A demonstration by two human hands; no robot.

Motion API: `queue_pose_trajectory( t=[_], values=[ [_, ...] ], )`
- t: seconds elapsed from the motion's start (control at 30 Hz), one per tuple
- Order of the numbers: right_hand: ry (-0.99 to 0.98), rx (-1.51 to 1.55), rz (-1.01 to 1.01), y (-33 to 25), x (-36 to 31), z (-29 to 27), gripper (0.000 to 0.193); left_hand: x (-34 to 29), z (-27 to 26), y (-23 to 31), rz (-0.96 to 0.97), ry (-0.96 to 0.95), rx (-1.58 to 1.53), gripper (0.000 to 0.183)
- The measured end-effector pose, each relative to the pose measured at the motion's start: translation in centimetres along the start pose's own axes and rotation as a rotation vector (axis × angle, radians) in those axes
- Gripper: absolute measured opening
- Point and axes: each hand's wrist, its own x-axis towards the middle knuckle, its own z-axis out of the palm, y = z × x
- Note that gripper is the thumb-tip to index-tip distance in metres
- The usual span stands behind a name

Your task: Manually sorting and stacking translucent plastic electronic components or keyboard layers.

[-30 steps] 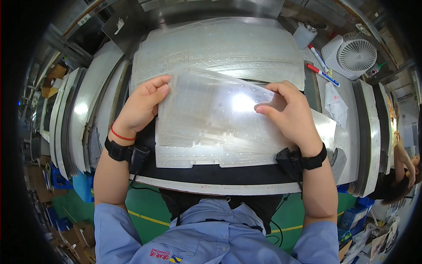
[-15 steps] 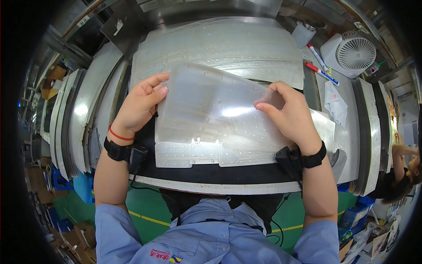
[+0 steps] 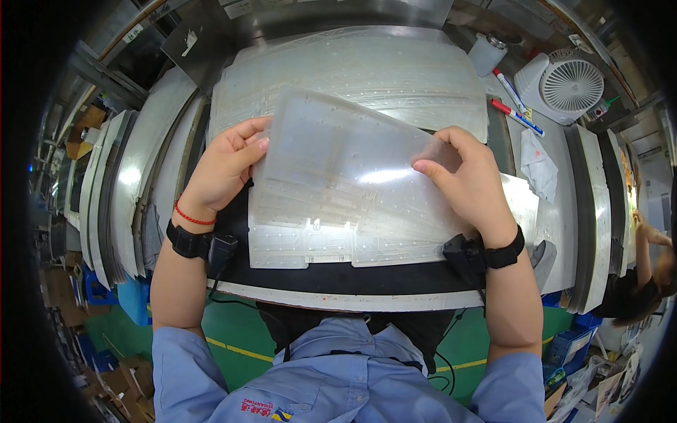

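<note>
A translucent plastic sheet (image 3: pixel 331 155) with faint circuit-like lines is held up at a tilt between my two hands. Its left edge is pinched by my left hand (image 3: pixel 236 158), thumb on the near face. My right hand (image 3: pixel 469 173) pinches the upper right part between thumb and fingers, and the sheet bends slightly there. Beneath it, a similar clear sheet (image 3: pixel 282 247) with notches in its near edge lies on the black work surface (image 3: pixel 395 280). How many sheets are between my fingers I cannot make out.
Behind lies a broad pile of translucent sheets (image 3: pixel 338 60). At the right are a white fan (image 3: pixel 568 84), a bottle (image 3: pixel 488 53), markers (image 3: pixel 518 116) and a white cloth (image 3: pixel 537 166). Stacked panels (image 3: pixel 137 162) stand at the left. Another person (image 3: pixel 638 282) is at the far right.
The held sheet's far edge has risen a little and shifted slightly right. My right hand has moved slightly right and up; my left hand has hardly moved.
</note>
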Motion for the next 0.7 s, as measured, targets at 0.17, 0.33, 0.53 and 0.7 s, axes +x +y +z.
queue_pose_trajectory(
  t=[0.17, 0.33, 0.53, 0.7],
  values=[
    [0.008, -0.012, -0.016, 0.2, 0.0, 0.0, 0.037, 0.1, -0.1, -0.4, 0.013, 0.041, 0.022, 0.039],
    [0.049, -0.013, -0.083, 0.0, 0.0, 0.0, 0.034, -0.2, -0.7, -0.9, 0.216, 0.141, 0.23, 0.03],
    [0.085, 0.023, -0.073, -0.4, 0.0, -0.1, 0.032, -0.4, -1.4, -0.4, 0.159, 0.029, 0.416, 0.026],
    [0.108, 0.015, -0.16, -0.7, 0.1, -0.2, 0.032, -0.2, 0.3, -0.4, 0.226, 0.15, 0.256, 0.022]
  ],
)
